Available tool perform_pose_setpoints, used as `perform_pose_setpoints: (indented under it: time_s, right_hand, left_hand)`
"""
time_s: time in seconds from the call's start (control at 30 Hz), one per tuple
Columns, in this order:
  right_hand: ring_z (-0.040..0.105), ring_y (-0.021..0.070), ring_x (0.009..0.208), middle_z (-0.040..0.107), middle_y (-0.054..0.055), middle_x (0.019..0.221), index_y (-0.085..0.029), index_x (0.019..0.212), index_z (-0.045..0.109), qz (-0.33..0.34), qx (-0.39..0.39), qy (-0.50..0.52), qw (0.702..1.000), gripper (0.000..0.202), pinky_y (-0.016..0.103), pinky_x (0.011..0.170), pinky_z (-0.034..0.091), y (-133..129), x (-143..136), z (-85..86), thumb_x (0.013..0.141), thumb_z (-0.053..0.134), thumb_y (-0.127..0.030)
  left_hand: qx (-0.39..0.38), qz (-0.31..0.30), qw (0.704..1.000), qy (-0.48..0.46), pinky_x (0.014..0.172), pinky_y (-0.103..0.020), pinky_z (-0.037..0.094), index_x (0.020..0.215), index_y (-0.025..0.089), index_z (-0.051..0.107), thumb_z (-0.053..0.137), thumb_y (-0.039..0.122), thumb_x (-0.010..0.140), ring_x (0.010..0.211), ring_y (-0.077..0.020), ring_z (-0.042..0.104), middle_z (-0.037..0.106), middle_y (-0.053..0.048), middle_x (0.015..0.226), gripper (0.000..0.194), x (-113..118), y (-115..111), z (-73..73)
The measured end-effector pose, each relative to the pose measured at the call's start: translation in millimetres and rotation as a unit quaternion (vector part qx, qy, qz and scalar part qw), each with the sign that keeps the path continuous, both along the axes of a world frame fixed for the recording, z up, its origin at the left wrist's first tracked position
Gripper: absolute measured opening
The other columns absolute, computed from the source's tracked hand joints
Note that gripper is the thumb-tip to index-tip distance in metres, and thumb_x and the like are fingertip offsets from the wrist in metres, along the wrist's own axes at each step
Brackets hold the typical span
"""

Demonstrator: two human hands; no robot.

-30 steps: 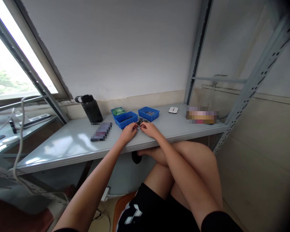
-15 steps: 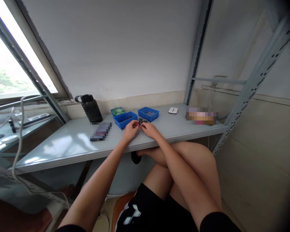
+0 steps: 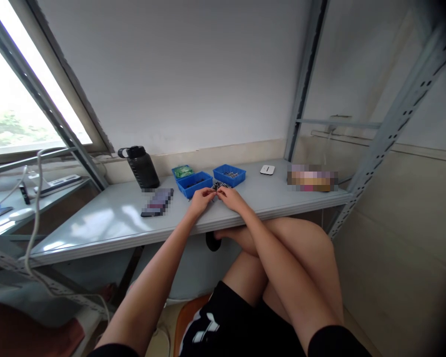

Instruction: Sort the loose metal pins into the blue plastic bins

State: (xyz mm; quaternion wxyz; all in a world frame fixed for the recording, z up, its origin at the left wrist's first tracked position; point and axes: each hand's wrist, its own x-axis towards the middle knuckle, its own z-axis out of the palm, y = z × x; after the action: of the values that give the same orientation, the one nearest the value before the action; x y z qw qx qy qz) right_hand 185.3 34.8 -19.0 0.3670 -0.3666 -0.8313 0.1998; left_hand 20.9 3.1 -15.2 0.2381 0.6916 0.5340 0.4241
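Observation:
My left hand and my right hand meet fingertip to fingertip above the grey table, both with fingers pinched. Whatever lies between the fingertips is too small to name. Just behind them is a pile of small black and silver parts, partly hidden by my hands. A blue bin with dark small parts stands behind my left hand. Farther back to the right, another blue bin holds small silvery, pin-like pieces. Beside the first bin, a small blue container holds a green packet.
A dark water bottle and a phone-like flat object are at the left of the table. A white square item and a blurred-out item lie to the right. Metal shelf posts frame the table.
My fingertips have drawn closer together, the left hand's fingers closing toward the right. The whole view has shifted slightly; the bins and bottle stay in place on the table.

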Motion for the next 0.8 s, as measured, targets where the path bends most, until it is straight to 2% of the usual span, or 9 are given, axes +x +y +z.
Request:
perform_pose_setpoints:
  time_s: [0.13, 0.5, 0.8]
  right_hand:
    - [0.057, 0.0137, 0.072, 0.067, 0.001, 0.080, -0.020, 0.087, 0.065, 0.006, -0.010, 0.004, 1.000, 0.018, 0.022, 0.066, 0.038, 1.0, 1.2, -0.2, 0.090, 0.048, -0.023]
    - [0.057, 0.0135, 0.070, 0.067, 0.002, 0.078, -0.019, 0.085, 0.067, -0.001, -0.021, 0.014, 1.000, 0.020, 0.022, 0.065, 0.038, -2.4, 2.5, 3.7, 0.090, 0.049, -0.027]
    - [0.059, 0.0149, 0.074, 0.070, 0.001, 0.082, -0.021, 0.089, 0.070, 0.041, -0.022, 0.012, 0.999, 0.016, 0.023, 0.070, 0.041, -5.1, 3.7, 3.3, 0.081, 0.056, -0.018]
  left_hand:
    - [-0.007, -0.011, 1.000, 0.005, 0.076, -0.037, 0.054, 0.105, 0.013, 0.061, 0.057, 0.032, 0.091, 0.087, -0.0174, 0.063, 0.064, -0.006, 0.101, 0.024, 2.4, -3.1, 3.4]
    - [-0.018, 0.008, 1.000, -0.005, 0.074, -0.036, 0.055, 0.106, 0.013, 0.060, 0.056, 0.032, 0.092, 0.085, -0.0166, 0.063, 0.064, -0.006, 0.102, 0.024, 3.1, -2.7, 2.2]
    - [0.003, 0.018, 1.000, -0.005, 0.075, -0.036, 0.055, 0.106, 0.013, 0.060, 0.055, 0.033, 0.092, 0.086, -0.0171, 0.063, 0.064, -0.006, 0.102, 0.025, 0.9, -1.0, -0.6]
